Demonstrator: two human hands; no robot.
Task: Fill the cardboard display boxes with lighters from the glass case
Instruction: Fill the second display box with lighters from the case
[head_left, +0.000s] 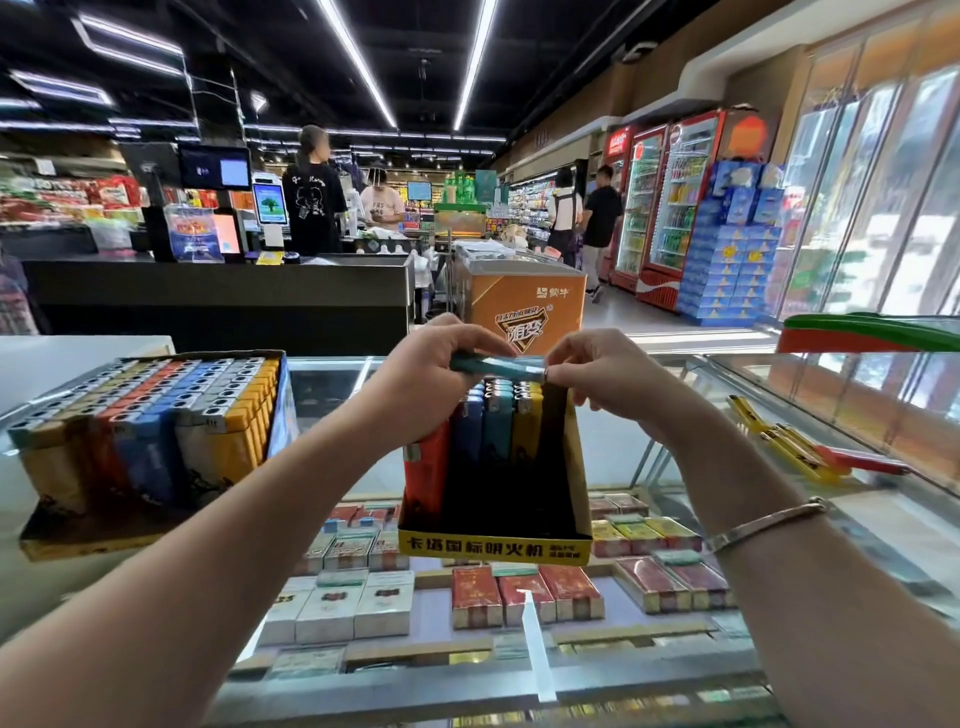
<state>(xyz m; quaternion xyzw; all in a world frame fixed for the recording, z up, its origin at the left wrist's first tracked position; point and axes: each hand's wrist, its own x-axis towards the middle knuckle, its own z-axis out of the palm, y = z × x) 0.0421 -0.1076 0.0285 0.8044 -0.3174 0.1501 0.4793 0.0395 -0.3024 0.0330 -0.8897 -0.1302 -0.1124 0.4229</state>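
On the glass desk (675, 395) of a supermarket, above cigarette packs (524, 597), the left grip (431, 374) and right grip (602, 374) pinch a teal lighter (493, 365) over the half-filled display box (493, 543); a full box (150, 441) sits left, checkout and drink fridges (670, 208) beyond.

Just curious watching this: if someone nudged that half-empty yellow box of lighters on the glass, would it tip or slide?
The yellow display box would probably slide easily, since it sits on smooth glass. It looks light: thin cardboard, mostly empty. It may tip backward, because its lighters stand upright, crowded at the rear.
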